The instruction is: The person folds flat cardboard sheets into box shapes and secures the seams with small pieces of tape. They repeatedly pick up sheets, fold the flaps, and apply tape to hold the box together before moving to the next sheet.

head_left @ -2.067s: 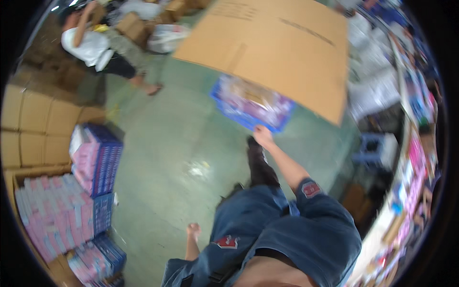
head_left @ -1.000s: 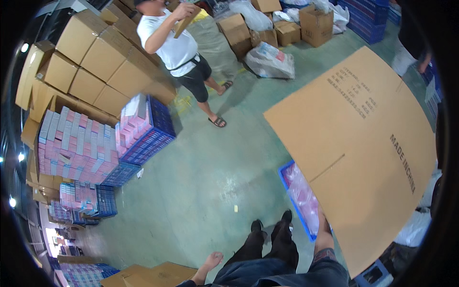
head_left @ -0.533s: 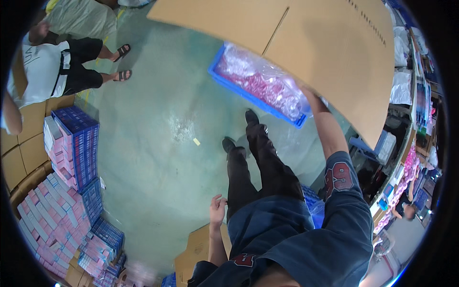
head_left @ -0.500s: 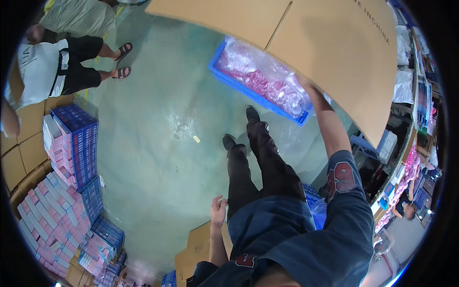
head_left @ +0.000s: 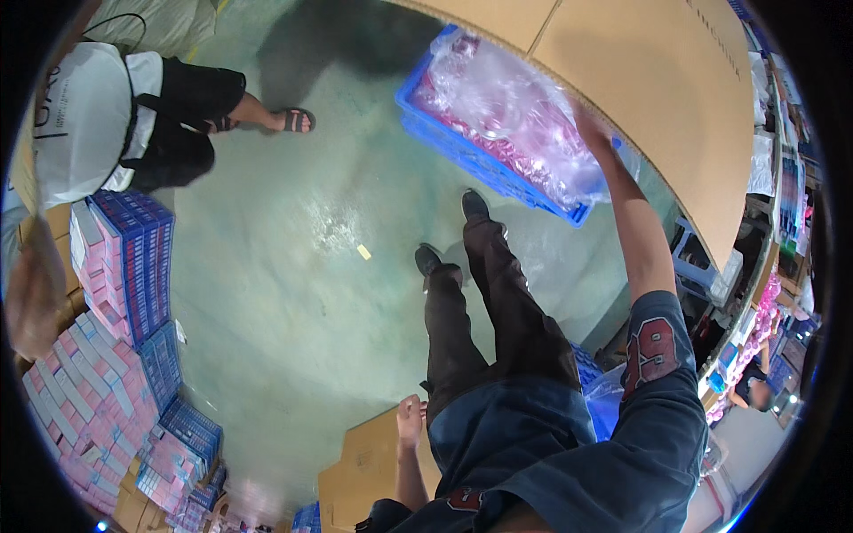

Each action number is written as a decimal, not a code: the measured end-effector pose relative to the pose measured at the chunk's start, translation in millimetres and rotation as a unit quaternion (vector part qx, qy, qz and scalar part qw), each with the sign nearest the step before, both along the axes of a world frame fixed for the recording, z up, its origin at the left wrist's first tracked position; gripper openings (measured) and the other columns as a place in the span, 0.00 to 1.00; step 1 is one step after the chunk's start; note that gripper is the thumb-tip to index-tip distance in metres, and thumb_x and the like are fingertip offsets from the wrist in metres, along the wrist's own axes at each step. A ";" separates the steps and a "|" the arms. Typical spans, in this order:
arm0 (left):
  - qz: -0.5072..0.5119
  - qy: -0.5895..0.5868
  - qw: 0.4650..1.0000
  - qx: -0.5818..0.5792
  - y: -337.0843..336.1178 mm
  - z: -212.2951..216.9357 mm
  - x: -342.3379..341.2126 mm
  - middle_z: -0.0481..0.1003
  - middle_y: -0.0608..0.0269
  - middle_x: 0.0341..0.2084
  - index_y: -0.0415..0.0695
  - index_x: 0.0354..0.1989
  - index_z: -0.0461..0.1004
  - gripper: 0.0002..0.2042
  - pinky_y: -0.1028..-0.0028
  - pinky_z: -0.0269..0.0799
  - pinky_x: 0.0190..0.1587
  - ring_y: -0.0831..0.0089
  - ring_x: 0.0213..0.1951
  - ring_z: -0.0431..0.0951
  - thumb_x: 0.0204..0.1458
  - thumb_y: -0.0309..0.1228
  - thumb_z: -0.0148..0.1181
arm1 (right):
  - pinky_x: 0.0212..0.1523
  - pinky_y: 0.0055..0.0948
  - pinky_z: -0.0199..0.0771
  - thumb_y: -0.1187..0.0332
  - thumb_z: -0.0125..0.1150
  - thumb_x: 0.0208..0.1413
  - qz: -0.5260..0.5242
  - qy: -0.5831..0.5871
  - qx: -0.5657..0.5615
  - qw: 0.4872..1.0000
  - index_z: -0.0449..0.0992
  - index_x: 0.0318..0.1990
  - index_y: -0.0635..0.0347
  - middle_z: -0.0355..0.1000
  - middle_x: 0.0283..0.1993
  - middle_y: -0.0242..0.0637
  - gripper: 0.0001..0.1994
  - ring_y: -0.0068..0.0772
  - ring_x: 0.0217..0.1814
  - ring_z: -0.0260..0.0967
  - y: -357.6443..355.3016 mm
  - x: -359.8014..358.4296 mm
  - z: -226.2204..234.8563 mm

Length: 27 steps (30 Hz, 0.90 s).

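My right hand is raised and grips the edge of a large flat sheet of brown cardboard that spans the upper right. Under the sheet sits a blue plastic crate filled with pink packs in clear plastic wrap. My left hand hangs at my side with its fingers apart, just above a brown cardboard box near my hip. My legs in dark trousers and black shoes stand on the green floor next to the crate.
Another person in a white top and black shorts stands at the upper left. Stacks of pink and blue boxes line the left. Shelves with goods and a small blue stool are at the right.
The view has swung downward and closer to the crate. My right hand has kept its hold on the cardboard sheet, which now sits higher over the crate. My left hand stays at my side.
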<state>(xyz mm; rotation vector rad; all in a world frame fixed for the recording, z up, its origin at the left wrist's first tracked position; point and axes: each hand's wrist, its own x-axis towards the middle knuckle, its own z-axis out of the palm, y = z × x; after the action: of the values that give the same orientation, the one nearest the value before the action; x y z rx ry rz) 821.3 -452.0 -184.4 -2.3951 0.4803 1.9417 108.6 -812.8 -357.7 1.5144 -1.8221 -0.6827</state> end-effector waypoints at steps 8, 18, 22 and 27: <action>0.024 0.042 0.998 -0.044 -6.6 -12.8 9.8 0.79 0.55 0.39 0.44 0.54 0.70 0.16 0.69 0.75 0.42 0.70 0.37 0.78 0.64 0.39 0.54 | 0.67 0.45 0.63 0.54 0.48 0.67 -0.111 -0.486 -0.064 0.865 0.66 0.63 0.60 0.65 0.65 0.50 0.24 0.50 0.67 0.63 37.1 -21.7 0.0; 0.002 0.029 0.999 -0.039 -17.1 -0.2 20.6 0.80 0.60 0.35 0.43 0.53 0.71 0.16 0.73 0.75 0.39 0.73 0.34 0.79 0.62 0.38 0.60 | 0.64 0.45 0.69 0.55 0.51 0.67 -0.116 -0.388 -0.075 0.911 0.68 0.61 0.59 0.65 0.64 0.45 0.22 0.46 0.65 0.65 94.9 -37.3 -22.2; -0.068 -0.025 0.996 -0.060 -48.9 26.0 6.9 0.80 0.58 0.35 0.39 0.52 0.71 0.16 0.72 0.76 0.41 0.72 0.36 0.79 0.62 0.37 0.57 | 0.62 0.44 0.71 0.56 0.52 0.67 -0.166 -0.507 -0.118 0.838 0.68 0.60 0.60 0.65 0.63 0.45 0.21 0.45 0.64 0.66 90.2 -27.2 9.6; -0.076 0.026 0.992 -0.099 -74.3 46.3 -16.4 0.79 0.58 0.34 0.38 0.51 0.71 0.16 0.72 0.76 0.38 0.73 0.35 0.79 0.62 0.37 0.57 | 0.59 0.43 0.73 0.57 0.53 0.66 -0.230 -0.587 -0.130 0.765 0.68 0.59 0.61 0.66 0.62 0.45 0.21 0.45 0.62 0.66 70.4 -17.5 24.9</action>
<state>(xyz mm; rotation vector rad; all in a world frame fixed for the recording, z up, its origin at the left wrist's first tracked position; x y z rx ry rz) 804.9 -526.3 -138.2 -2.3407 0.8700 1.9797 91.1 -742.4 -332.9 1.3598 -3.0952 0.5364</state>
